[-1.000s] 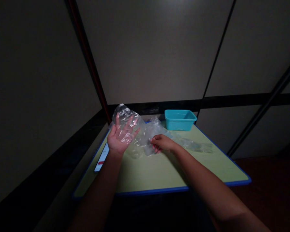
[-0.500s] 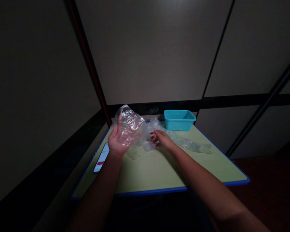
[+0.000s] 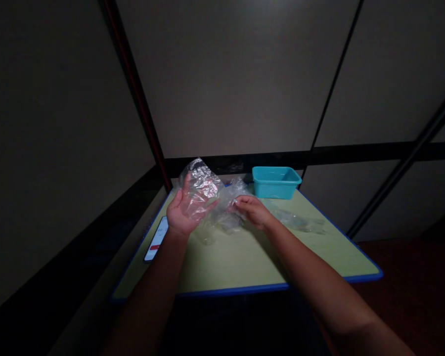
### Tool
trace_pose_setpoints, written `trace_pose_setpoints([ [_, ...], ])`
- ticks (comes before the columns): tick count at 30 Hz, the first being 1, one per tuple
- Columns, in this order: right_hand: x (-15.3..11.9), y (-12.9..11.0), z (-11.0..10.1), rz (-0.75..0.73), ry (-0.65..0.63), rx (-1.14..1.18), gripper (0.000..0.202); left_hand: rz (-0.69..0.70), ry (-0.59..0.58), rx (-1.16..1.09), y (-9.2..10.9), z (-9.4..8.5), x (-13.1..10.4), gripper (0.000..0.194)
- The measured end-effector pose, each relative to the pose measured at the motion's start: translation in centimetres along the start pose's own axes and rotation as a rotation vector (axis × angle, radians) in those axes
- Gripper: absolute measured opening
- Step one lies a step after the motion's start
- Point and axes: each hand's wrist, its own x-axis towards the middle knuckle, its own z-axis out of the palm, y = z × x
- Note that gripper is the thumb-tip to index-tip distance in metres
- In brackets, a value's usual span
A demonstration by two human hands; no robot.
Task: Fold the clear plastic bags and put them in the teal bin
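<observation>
- The pale green rectangular tabletop (image 3: pixel 230 267) is bordered by a raised blue edge strip (image 3: pixel 241 289); its widest visible stretch lies nearest the person, between the two bare forearms.
- Behind its far edge stands a grey panelled wall (image 3: pixel 226 79) with a black horizontal band, limiting reach forward.
- The thin, clear, crinkled plastic film (image 3: pixel 205 185) is raised above the left part of the tabletop, draped over the left hand (image 3: pixel 182 215) and running across toward the right hand (image 3: pixel 255 210).
- Left fingers are spread apart, seen through the film, palm up.
- Right thumb and fingertips are pinched together on the film's right portion.
- Half a second ago the right fingers were parted; now they have closed in on the plastic. The film's top corner has shifted slightly rightward, while the left hand remains spread.
- Counted: two hands, one table, one turquoise rectangular plastic basin (image 3: pixel 276 190) at the far right corner, and one dark-edged smartphone with a lit white screen (image 3: pixel 156 242) beside the left forearm.
- One flattened clear plastic piece (image 3: pixel 306 222) lies right of the right wrist; where films overlap in the middle, the number of layers cannot be told.
</observation>
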Motion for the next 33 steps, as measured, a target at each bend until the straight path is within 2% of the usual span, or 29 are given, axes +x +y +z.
trace_pose_setpoints([
  [4, 0.01, -0.31, -0.05, 0.001, 0.049, 0.007, 0.035, -0.022, -0.003, 0.011, -0.02, 0.04, 0.08, 0.048],
  [10, -0.25, -0.69, 0.35, 0.012, 0.014, -0.109, 0.040, -0.060, -0.025, -0.008, -0.09, -0.32, 0.15, 0.047],
  [15, -0.23, -0.63, 0.36, 0.032, 0.024, -0.118, 0.041, -0.051, -0.007, 0.003, -0.07, -0.21, 0.15, 0.047],
  [24, -0.51, -0.44, 0.47, 0.186, -0.066, -0.066, 0.045, 0.019, 0.055, -0.034, -0.22, 0.15, 0.26, 0.045],
  [28, -0.44, -0.35, 0.24, 0.186, 0.004, -0.104, 0.043, 0.040, 0.081, -0.036, -0.23, -0.31, 0.50, 0.045],
  [33, 0.14, -0.44, -0.53, 0.080, 0.220, -0.116, 0.038, 0.000, 0.118, -0.004, -0.17, -0.55, 0.66, 0.044],
])
